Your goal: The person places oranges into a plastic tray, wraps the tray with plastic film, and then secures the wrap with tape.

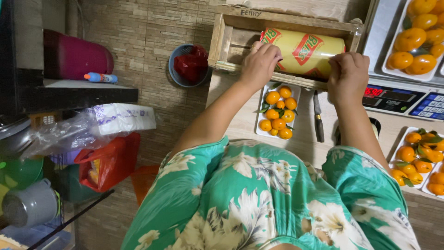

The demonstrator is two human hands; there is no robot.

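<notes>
A big yellow roll of cling film (pixel 300 51) with red markings lies in a wooden dispenser box (pixel 217 41) at the far side of the counter. My left hand (pixel 260 64) grips the left end of the roll's film edge. My right hand (pixel 348 76) pinches the film at the roll's right end. Just below the box, between my arms, sits a white foam tray (pixel 262 107) filled with several small oranges (pixel 278 113) with green leaves.
A knife (pixel 318 118) lies right of the tray. A digital scale (pixel 402 99) with a metal pan of oranges (pixel 414 39) stands at the right. More orange trays (pixel 418 157) sit lower right. A blue bowl (pixel 187 65) lies on the floor; bags and pots crowd the left.
</notes>
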